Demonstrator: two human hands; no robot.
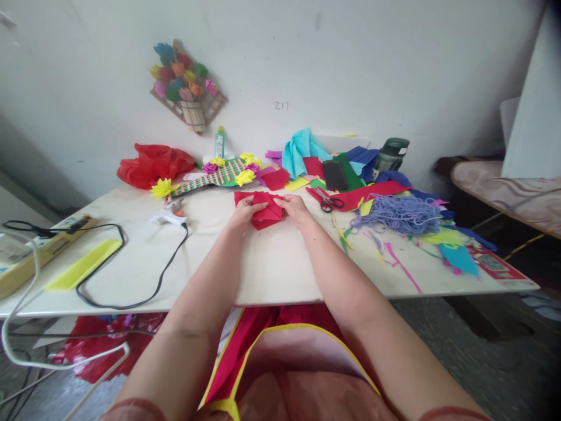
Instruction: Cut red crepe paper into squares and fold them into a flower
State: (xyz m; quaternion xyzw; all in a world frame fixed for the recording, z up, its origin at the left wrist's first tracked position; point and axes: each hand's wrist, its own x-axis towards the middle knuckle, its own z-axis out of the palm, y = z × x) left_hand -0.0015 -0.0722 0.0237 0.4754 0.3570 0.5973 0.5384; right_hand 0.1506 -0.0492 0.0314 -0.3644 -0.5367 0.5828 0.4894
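Observation:
Both of my hands meet over the middle of the white table, around red crepe paper (266, 216). My left hand (248, 209) pinches the paper's left side between thumb and fingers. On the right side, my right hand (293, 209) grips it the same way. The paper looks folded or layered, and part of it rests on the tabletop; its exact folds are too small to make out. Behind my hands lies a green guitar-shaped board (214, 180) with pink strips and paper flowers. A white glue gun (170, 216) sits to the left, and black-handled scissors (328, 202) to the right.
A black cord (162, 275) loops across the left of the table near a power strip (52, 245) and a yellow sheet (83, 266). At right are purple yarn (397, 213), a phone (334, 175), a dark bottle (390, 155) and paper scraps. A red bag (153, 166) stands behind.

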